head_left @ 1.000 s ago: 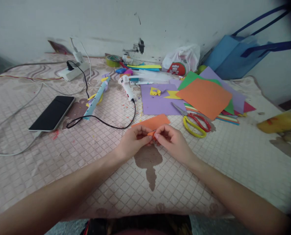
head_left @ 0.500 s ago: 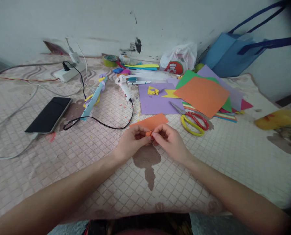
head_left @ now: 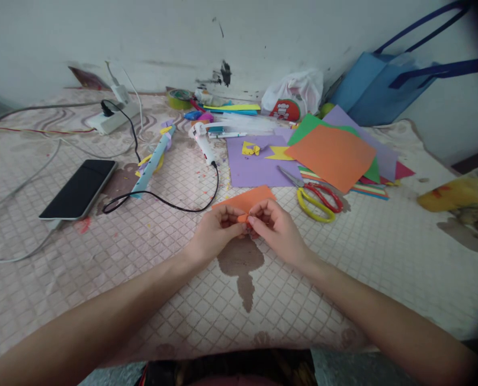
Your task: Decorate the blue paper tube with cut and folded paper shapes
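A small piece of orange paper (head_left: 243,219) is pinched between the fingertips of both hands, above the middle of the table. My left hand (head_left: 217,230) is closed on its left side, and my right hand (head_left: 277,228) is closed on its right side. The fingers hide much of the piece, so its full shape does not show. Just behind my fingertips lies a larger orange paper strip (head_left: 249,197). To the right of my right hand rest scissors (head_left: 315,206) with one yellow and one red handle loop.
A white glue gun (head_left: 202,143) with a looping black cord lies behind my left hand. Farther left are a phone (head_left: 80,188), a light blue decorated strip (head_left: 154,161) and a power strip (head_left: 116,119). Purple paper (head_left: 243,174) and stacked coloured sheets (head_left: 333,155) lie at the back right.
My right fingers have shifted very slightly on the orange piece, and a little more of it shows. Both hands stay in the same place, still pinching it.
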A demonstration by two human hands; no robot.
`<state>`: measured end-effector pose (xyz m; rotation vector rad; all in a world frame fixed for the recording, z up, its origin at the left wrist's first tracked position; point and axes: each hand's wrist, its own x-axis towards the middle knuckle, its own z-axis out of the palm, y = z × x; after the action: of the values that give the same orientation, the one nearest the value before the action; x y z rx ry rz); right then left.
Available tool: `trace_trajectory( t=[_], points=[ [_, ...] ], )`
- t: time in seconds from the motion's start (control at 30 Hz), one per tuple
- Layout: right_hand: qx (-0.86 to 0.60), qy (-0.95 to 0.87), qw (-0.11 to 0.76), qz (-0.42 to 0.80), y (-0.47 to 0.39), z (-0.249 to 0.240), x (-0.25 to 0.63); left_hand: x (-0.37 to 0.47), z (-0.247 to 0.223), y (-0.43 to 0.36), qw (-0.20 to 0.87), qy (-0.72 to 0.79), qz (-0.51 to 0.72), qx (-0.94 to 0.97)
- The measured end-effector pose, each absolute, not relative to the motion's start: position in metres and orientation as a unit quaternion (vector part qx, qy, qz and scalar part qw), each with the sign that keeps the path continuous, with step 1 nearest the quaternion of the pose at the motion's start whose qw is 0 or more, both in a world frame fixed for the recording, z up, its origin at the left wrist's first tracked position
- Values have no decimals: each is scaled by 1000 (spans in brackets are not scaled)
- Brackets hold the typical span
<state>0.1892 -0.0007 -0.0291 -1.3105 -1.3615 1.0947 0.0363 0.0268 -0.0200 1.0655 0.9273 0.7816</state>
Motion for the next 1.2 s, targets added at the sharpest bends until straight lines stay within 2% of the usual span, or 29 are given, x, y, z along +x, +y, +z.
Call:
trace_trajectory(
  t=[0.2, 0.53, 1.03, 1.2],
  points=[
    [-516, -520, 450, 511, -1, -22, 190, 35, -25, 27, 701, 407, 364, 459],
    [-524, -528, 422, 518, 0, -22, 192, 36, -20, 23, 689, 407, 373, 469],
    [-470, -485, 455, 581, 2, -25, 194, 35, -22, 26, 688, 428, 378, 448],
    [-501, -483, 441, 567, 2, -23, 193, 36, -21, 24, 693, 414, 375, 456]
  ],
)
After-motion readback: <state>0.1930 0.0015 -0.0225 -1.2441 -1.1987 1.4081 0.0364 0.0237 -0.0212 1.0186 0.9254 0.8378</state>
